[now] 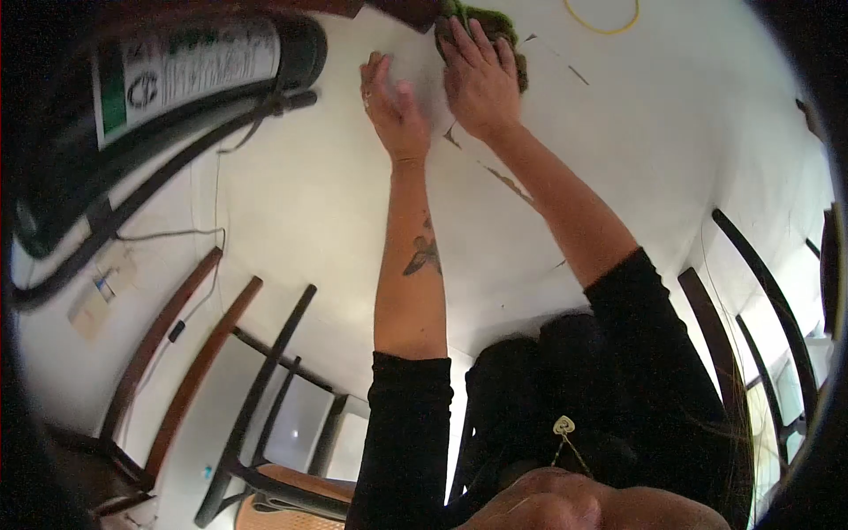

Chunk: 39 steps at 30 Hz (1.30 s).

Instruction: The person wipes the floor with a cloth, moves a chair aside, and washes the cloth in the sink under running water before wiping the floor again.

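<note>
My right hand (484,87) lies over a bunched green cloth (503,26), its fingers spread across the cloth on a pale, glossy surface (539,115). Some of the cloth is hidden under the palm. Just to the left, my left hand (399,119) is held with its thumb apart from its loosely bent fingers, a ring on one of them, and nothing shows in it. Dark chipped marks (511,183) run across the surface near my right forearm.
At the upper left looms a dark, rounded object (296,53) with a white and green label (203,66). Dark wooden legs and bars (190,380) stand at the lower left, near a woven seat (287,514). More dark bars (768,287) rise at right. A yellow loop (609,32) lies at the top.
</note>
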Each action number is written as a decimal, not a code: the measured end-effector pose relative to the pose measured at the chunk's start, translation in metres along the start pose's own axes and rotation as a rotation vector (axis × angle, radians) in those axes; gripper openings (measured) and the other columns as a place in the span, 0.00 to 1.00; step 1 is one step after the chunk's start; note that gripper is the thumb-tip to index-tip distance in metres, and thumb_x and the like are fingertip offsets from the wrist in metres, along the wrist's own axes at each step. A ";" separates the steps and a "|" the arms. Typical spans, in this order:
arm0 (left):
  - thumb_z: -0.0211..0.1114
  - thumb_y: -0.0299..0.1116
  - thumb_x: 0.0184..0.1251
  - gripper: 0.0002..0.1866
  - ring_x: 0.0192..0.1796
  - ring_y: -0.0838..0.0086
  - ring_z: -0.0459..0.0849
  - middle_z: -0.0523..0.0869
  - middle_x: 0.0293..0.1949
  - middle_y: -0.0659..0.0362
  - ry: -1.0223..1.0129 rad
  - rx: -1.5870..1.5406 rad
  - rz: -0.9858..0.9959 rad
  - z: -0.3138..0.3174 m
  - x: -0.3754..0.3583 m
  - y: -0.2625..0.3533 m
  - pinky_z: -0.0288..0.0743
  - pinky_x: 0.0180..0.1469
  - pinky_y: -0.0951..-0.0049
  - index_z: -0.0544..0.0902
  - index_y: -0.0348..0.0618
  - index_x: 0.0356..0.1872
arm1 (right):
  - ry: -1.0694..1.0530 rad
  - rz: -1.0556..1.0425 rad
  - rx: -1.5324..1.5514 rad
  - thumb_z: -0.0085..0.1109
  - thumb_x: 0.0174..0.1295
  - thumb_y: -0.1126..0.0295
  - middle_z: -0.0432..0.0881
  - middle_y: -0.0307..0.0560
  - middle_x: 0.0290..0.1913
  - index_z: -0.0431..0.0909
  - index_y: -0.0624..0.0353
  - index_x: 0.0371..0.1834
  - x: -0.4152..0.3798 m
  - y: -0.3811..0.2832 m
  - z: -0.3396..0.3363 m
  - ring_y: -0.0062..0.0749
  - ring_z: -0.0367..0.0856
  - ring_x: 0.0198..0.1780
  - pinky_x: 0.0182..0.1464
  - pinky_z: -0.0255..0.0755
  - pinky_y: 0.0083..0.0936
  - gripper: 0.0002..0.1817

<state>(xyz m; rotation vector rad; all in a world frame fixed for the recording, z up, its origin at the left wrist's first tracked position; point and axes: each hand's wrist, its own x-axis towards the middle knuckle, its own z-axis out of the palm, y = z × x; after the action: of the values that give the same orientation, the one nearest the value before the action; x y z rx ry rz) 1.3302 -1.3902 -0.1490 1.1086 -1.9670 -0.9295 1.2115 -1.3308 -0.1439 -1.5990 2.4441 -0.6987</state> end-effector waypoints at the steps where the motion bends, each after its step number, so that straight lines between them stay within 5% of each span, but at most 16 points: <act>1: 0.52 0.46 0.68 0.25 0.68 0.48 0.60 0.59 0.69 0.46 0.027 -0.003 -0.003 -0.012 -0.011 -0.001 0.53 0.67 0.51 0.71 0.38 0.59 | 0.000 -0.027 -0.005 0.47 0.62 0.68 0.55 0.40 0.72 0.67 0.55 0.63 -0.015 0.001 -0.006 0.38 0.50 0.73 0.70 0.47 0.47 0.23; 3: 0.50 0.45 0.70 0.24 0.68 0.48 0.61 0.56 0.69 0.44 0.099 -0.093 -0.230 -0.047 -0.046 0.013 0.53 0.68 0.52 0.71 0.35 0.57 | -0.335 -0.197 -0.112 0.47 0.61 0.66 0.55 0.45 0.72 0.63 0.54 0.66 -0.073 0.006 -0.033 0.41 0.50 0.73 0.70 0.47 0.48 0.27; 6: 0.48 0.46 0.70 0.26 0.68 0.49 0.59 0.59 0.67 0.41 0.373 0.122 -0.337 -0.078 -0.107 -0.007 0.54 0.67 0.53 0.69 0.35 0.59 | -0.503 -0.308 -0.195 0.50 0.59 0.66 0.53 0.44 0.73 0.63 0.53 0.67 -0.126 0.000 -0.044 0.40 0.50 0.73 0.71 0.47 0.46 0.29; 8: 0.49 0.48 0.69 0.29 0.68 0.46 0.58 0.59 0.67 0.40 0.207 0.833 -0.232 -0.078 -0.119 -0.019 0.52 0.67 0.50 0.66 0.36 0.62 | -0.453 -0.349 -0.214 0.51 0.57 0.66 0.53 0.45 0.73 0.63 0.53 0.67 -0.113 -0.009 -0.032 0.41 0.50 0.73 0.71 0.46 0.45 0.31; 14: 0.51 0.50 0.67 0.31 0.72 0.48 0.51 0.57 0.70 0.44 0.174 0.775 -0.351 -0.083 -0.119 -0.019 0.48 0.70 0.50 0.63 0.39 0.64 | -0.073 -0.275 -0.172 0.49 0.59 0.68 0.55 0.46 0.71 0.58 0.54 0.69 0.041 -0.083 0.054 0.42 0.53 0.72 0.71 0.49 0.41 0.31; 17: 0.52 0.48 0.67 0.30 0.73 0.52 0.49 0.55 0.71 0.46 0.156 0.773 -0.412 -0.088 -0.116 -0.017 0.46 0.70 0.52 0.63 0.40 0.65 | -0.252 -0.171 -0.335 0.46 0.66 0.59 0.48 0.52 0.74 0.55 0.45 0.71 0.076 -0.100 0.071 0.42 0.43 0.76 0.75 0.39 0.38 0.30; 20: 0.53 0.45 0.67 0.29 0.74 0.55 0.48 0.52 0.72 0.48 0.149 0.715 -0.466 -0.090 -0.114 -0.013 0.45 0.71 0.54 0.63 0.41 0.65 | -0.135 -0.408 -0.177 0.47 0.60 0.68 0.56 0.48 0.70 0.59 0.55 0.68 0.037 -0.079 0.047 0.43 0.53 0.71 0.71 0.48 0.44 0.30; 26: 0.52 0.46 0.67 0.28 0.73 0.53 0.49 0.55 0.71 0.50 0.174 0.669 -0.495 -0.091 -0.113 -0.008 0.45 0.71 0.52 0.64 0.42 0.64 | -0.551 -0.492 -0.223 0.47 0.61 0.71 0.55 0.45 0.72 0.63 0.54 0.67 -0.128 -0.034 -0.042 0.42 0.51 0.73 0.70 0.47 0.49 0.27; 30: 0.49 0.42 0.68 0.27 0.74 0.54 0.47 0.52 0.72 0.50 0.136 0.641 -0.526 -0.093 -0.111 -0.008 0.43 0.71 0.51 0.62 0.42 0.65 | -0.599 -0.603 -0.158 0.49 0.59 0.73 0.56 0.45 0.71 0.65 0.53 0.65 -0.107 -0.048 -0.025 0.42 0.53 0.72 0.70 0.49 0.48 0.27; 39: 0.51 0.40 0.67 0.30 0.74 0.56 0.46 0.50 0.73 0.51 0.085 0.615 -0.571 -0.095 -0.112 -0.008 0.42 0.72 0.53 0.58 0.42 0.68 | -0.159 -0.971 -0.220 0.52 0.54 0.70 0.71 0.44 0.61 0.73 0.57 0.58 0.038 -0.198 0.109 0.37 0.68 0.61 0.62 0.64 0.34 0.24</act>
<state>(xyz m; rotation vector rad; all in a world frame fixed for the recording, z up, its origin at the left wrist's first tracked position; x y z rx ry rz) 1.4566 -1.3172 -0.1307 2.0951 -1.9446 -0.5204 1.3989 -1.4625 -0.1454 -2.8006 1.5587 -0.3527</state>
